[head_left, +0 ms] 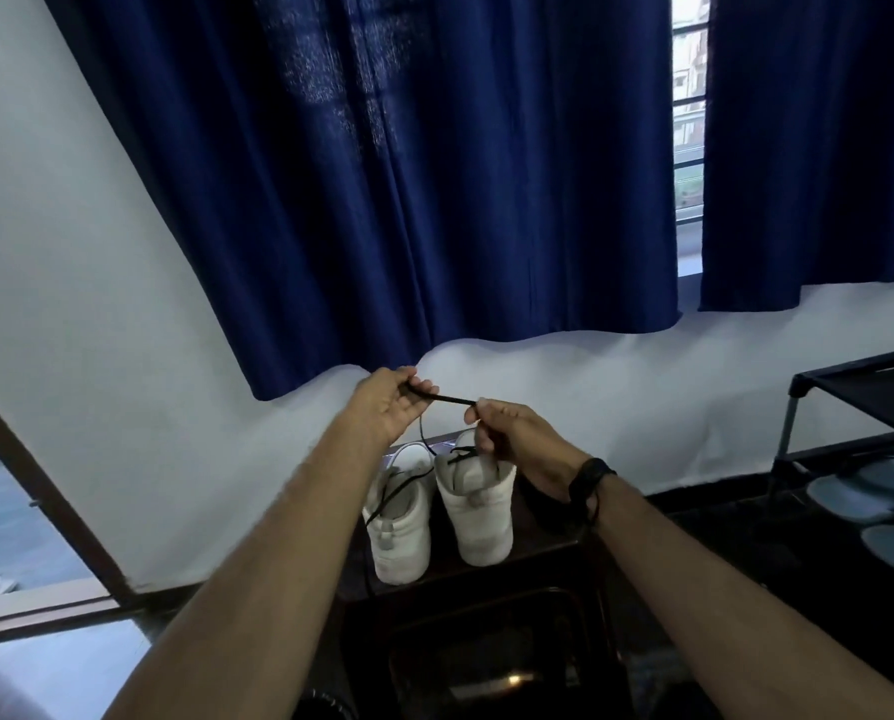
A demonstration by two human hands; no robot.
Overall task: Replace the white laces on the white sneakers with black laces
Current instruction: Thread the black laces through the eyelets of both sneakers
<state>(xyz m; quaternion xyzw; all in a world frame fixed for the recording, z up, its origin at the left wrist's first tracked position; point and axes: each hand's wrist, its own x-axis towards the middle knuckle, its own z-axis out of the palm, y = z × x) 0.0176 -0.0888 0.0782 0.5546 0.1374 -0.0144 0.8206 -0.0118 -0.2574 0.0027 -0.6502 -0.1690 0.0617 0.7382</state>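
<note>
Arms: two bare forearms reach out from the bottom edge, no sleeves showing anywhere along them.
Left hand (388, 405): bare, no ring or glove to be seen.
Right hand (512, 433): bare as well, no ring visible.
Right wrist: a black band (593, 472) wraps snugly round it, smooth and dark, like a slim fitness tracker or a watch strap.
Cord: a thin black thread (593, 506) hangs from beside the band in a short loose loop.
Left wrist: nothing worn on it.
</note>
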